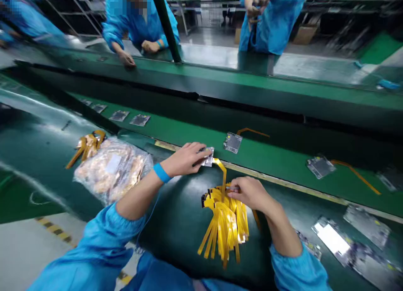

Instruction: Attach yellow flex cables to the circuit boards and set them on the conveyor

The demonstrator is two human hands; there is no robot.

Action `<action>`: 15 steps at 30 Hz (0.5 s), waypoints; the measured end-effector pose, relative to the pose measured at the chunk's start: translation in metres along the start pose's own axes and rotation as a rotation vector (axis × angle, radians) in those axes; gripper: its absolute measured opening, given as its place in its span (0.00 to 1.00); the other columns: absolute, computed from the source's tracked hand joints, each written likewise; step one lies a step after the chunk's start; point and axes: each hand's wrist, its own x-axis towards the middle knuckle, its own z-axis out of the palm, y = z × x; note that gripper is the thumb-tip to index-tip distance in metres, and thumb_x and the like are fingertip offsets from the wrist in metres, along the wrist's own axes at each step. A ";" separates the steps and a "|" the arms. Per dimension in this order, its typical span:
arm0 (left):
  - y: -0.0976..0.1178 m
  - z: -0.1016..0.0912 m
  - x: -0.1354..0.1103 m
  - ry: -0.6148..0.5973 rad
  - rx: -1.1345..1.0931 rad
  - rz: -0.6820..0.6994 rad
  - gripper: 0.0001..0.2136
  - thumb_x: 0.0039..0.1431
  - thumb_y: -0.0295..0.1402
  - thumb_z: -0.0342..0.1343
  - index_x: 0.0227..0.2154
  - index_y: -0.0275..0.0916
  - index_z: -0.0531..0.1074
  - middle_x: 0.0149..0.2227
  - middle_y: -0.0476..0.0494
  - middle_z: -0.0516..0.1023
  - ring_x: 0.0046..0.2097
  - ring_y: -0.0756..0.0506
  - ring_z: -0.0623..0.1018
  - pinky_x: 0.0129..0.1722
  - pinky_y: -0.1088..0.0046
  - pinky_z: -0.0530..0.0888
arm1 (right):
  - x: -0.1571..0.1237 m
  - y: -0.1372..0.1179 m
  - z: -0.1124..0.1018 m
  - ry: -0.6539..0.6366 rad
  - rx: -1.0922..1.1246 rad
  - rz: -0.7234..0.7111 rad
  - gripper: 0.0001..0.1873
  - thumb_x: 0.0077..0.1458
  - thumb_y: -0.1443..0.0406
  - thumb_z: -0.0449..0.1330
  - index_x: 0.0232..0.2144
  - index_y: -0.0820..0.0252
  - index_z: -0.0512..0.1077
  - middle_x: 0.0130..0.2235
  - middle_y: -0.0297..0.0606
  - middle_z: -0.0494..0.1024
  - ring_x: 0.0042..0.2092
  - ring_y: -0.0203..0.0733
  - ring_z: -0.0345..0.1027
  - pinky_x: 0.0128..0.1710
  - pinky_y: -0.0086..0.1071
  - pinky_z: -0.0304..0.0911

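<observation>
A white label [113, 163] on the clear plastic bag [111, 170] is too blurred to read. The bag lies on the dark worktop [176, 224] to the left and is packed with orange-gold flex parts. Just beyond its far-left corner lies a loose clump of gold flex cables [87, 145]. The left hand [185, 158], with a blue wristband [162, 172] at the wrist, has its fingers closed on a small circuit board [208, 156] at the far edge of the worktop. A yellow flex strip [223, 171] runs from that board toward the near side. The right hand [248, 192] pinches the strip's lower end between thumb and fingers, at the top of a bundle of yellow strips [225, 226] fanned out on the worktop. Beyond the hands, the green conveyor belt [277, 156] carries more boards, among them one [233, 142] just past the left hand and another [319, 166] further right. More boards [367, 226] lie at the near right. Across the belt, people in blue coats [277, 18] lean or stand.
</observation>
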 end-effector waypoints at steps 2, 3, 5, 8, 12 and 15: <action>-0.017 -0.009 0.010 0.125 0.049 -0.196 0.28 0.60 0.25 0.54 0.65 0.39 0.65 0.64 0.30 0.69 0.64 0.32 0.70 0.61 0.50 0.68 | 0.000 0.001 -0.001 0.016 0.016 -0.005 0.04 0.59 0.62 0.65 0.33 0.53 0.81 0.36 0.35 0.84 0.39 0.44 0.76 0.32 0.32 0.50; -0.025 -0.013 0.013 0.174 0.064 -0.274 0.29 0.60 0.24 0.54 0.66 0.39 0.64 0.66 0.29 0.67 0.66 0.32 0.68 0.63 0.48 0.66 | -0.001 0.001 -0.002 0.023 0.027 -0.011 0.05 0.59 0.62 0.64 0.34 0.52 0.81 0.37 0.35 0.84 0.40 0.44 0.76 0.32 0.32 0.51; -0.036 -0.017 0.015 0.257 0.080 -0.421 0.30 0.61 0.24 0.54 0.67 0.38 0.62 0.68 0.28 0.64 0.69 0.30 0.63 0.65 0.45 0.63 | -0.002 0.001 -0.004 0.038 0.053 -0.023 0.07 0.61 0.62 0.63 0.34 0.52 0.82 0.38 0.36 0.84 0.40 0.44 0.76 0.33 0.32 0.52; -0.040 -0.015 0.007 0.286 0.039 -0.484 0.26 0.63 0.29 0.55 0.64 0.36 0.66 0.68 0.28 0.64 0.70 0.28 0.62 0.64 0.44 0.65 | -0.005 0.002 -0.007 0.040 0.109 -0.046 0.09 0.62 0.61 0.62 0.32 0.52 0.81 0.36 0.35 0.84 0.38 0.42 0.75 0.33 0.31 0.53; -0.025 -0.002 -0.010 0.279 -0.056 -0.394 0.19 0.66 0.34 0.52 0.57 0.36 0.73 0.60 0.31 0.75 0.62 0.32 0.73 0.59 0.50 0.72 | -0.007 0.005 -0.010 0.039 0.195 -0.070 0.09 0.62 0.60 0.62 0.31 0.54 0.80 0.31 0.31 0.81 0.32 0.38 0.71 0.31 0.29 0.51; -0.006 0.008 -0.014 0.277 -0.142 -0.329 0.18 0.67 0.36 0.51 0.55 0.35 0.75 0.57 0.33 0.78 0.58 0.35 0.77 0.57 0.52 0.75 | -0.012 0.004 -0.016 0.080 0.250 -0.096 0.06 0.62 0.63 0.63 0.33 0.54 0.80 0.31 0.30 0.82 0.32 0.36 0.71 0.31 0.29 0.51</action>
